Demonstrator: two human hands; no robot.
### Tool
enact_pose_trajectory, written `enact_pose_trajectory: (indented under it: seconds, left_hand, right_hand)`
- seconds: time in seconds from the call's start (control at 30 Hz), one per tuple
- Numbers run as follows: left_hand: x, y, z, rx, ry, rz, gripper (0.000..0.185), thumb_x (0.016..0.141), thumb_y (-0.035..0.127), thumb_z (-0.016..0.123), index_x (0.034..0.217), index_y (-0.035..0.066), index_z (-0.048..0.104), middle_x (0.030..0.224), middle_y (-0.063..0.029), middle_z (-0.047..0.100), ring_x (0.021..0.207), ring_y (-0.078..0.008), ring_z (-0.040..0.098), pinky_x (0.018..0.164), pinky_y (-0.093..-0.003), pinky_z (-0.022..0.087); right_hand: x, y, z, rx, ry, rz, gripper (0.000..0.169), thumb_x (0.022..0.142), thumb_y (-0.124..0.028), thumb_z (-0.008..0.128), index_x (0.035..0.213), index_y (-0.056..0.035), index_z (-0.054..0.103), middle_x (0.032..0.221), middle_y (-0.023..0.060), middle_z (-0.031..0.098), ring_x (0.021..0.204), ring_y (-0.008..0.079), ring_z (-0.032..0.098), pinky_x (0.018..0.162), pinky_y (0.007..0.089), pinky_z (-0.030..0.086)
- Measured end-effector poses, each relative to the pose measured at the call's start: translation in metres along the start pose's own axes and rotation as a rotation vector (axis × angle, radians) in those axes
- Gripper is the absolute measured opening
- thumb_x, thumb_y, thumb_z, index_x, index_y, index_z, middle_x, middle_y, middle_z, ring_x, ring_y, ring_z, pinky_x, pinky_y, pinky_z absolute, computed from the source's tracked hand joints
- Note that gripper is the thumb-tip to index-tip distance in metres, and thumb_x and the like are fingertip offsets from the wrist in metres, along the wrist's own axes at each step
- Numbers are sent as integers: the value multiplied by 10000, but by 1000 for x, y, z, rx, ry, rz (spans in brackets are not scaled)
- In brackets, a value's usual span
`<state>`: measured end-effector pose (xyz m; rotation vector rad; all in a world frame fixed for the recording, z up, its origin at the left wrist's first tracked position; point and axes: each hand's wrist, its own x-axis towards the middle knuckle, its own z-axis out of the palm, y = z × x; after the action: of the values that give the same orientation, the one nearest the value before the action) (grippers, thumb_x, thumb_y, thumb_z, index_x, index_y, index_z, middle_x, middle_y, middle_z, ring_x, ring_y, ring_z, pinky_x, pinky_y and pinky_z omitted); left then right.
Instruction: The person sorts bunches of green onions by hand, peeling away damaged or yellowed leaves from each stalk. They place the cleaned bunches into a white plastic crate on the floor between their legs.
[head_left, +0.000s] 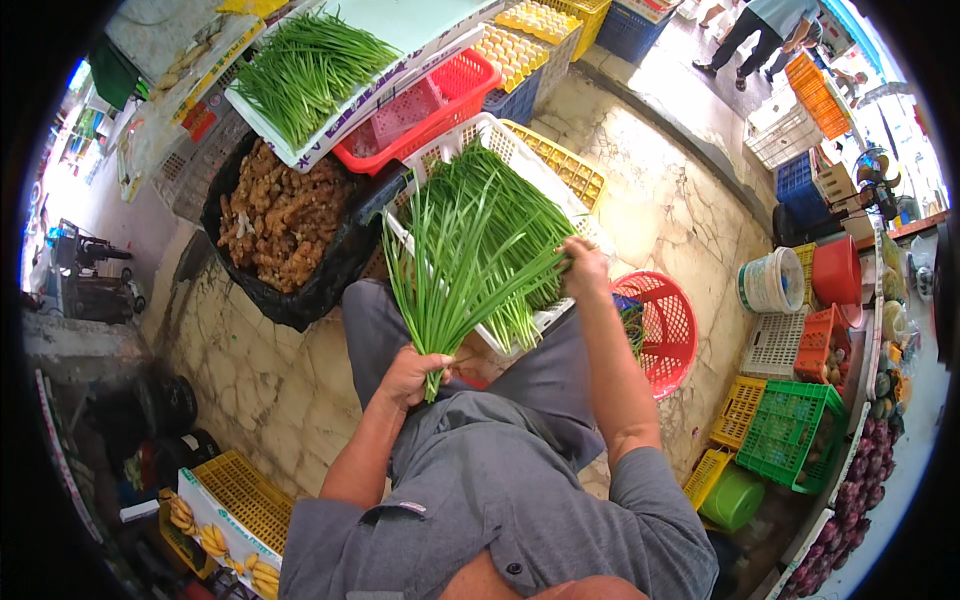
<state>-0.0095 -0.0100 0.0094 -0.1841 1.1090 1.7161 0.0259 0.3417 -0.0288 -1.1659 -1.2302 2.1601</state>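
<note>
My left hand (411, 375) grips a bunch of garlic chives (442, 300) near its pale cut ends, just above my lap. The green leaves fan out forward over a white plastic basket (491, 127). At the tips of a few leaves bent to the right, my right hand (585, 266) has its fingers closed. More chives (517, 214) lie in a thick layer inside the basket, partly covered by the held bunch. Beyond it on the left, a white foam box (409, 34) carries another pile of chives (311, 75).
A black bag of ginger roots (289, 217) stands at left. To the right is a red plastic basket (667, 337) with some greens inside. Red basket (420, 112) and egg trays (510, 56) stand ahead. Crates (784, 427) line the right side; a person (757, 37) stands far off.
</note>
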Motion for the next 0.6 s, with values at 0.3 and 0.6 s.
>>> enact_pose_trajectory:
  seconds: [0.3,0.6]
  left_hand:
    - [-2,-2,-39,-320,-100,92,199,832,10,637,1020,-27,583,840,-101,605,665,-162,576,603,-324,471]
    - [-2,-2,-39,-336,-110,94,202,849,12,622,1043,-28,581,854,-106,616,671,-160,574,602,-322,459]
  right_hand:
    - [-11,-32,-172,-13,400,-325,126,932,-115,588,942,10,592,694,40,551,562,128,542,480,242,494]
    - [-90,4,-97,-642,246,-682,142,937,-106,589,1000,-9,672,802,-11,603,653,67,502,579,221,424]
